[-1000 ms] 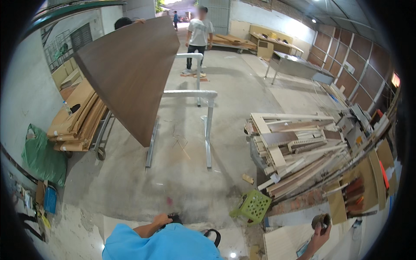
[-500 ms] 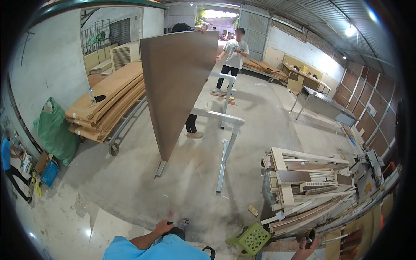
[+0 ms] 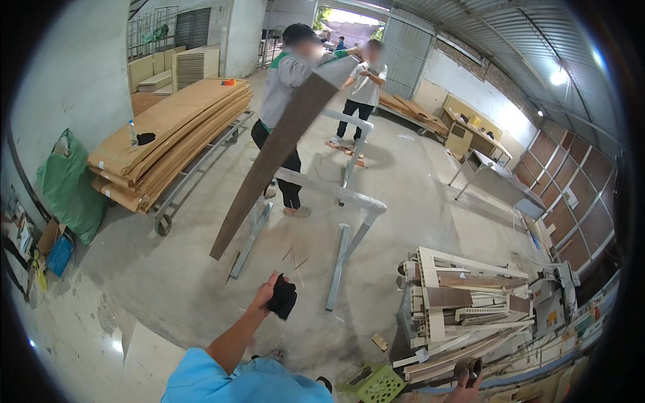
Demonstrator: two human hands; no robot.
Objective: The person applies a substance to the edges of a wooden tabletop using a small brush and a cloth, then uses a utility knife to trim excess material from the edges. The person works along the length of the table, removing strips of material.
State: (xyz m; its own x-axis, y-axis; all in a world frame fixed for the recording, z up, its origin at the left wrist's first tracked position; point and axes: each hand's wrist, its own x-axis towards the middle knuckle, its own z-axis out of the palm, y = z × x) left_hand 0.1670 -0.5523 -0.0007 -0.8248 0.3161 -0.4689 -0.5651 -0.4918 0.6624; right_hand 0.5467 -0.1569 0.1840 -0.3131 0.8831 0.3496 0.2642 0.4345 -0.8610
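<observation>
My left hand (image 3: 266, 293) reaches forward over the floor, its fingers closed on a soft-looking black thing (image 3: 282, 297), perhaps cloth. At the lower right edge my right hand (image 3: 465, 387) is closed round a dark brown, rounded thing (image 3: 468, 367) whose kind I cannot make out. Beyond my left hand, a co-worker (image 3: 285, 87) in a cap and grey shirt holds a large brown door-like panel (image 3: 275, 161), tilted with its narrow edge toward me. The panel is beside a grey metal trestle stand (image 3: 336, 187). Neither of my hands touches it.
Stacked brown boards (image 3: 168, 127) lie on a wheeled cart at left, near a green sack (image 3: 70, 185). A green plastic stool (image 3: 379, 384) and a heap of offcut strips (image 3: 470, 302) are at right. Another person (image 3: 363, 87) stands behind the trestle.
The panel has turned from broad face to narrow edge, revealing the co-worker. My left hand has risen forward from beside my leg with the black thing. My right hand stays low at right.
</observation>
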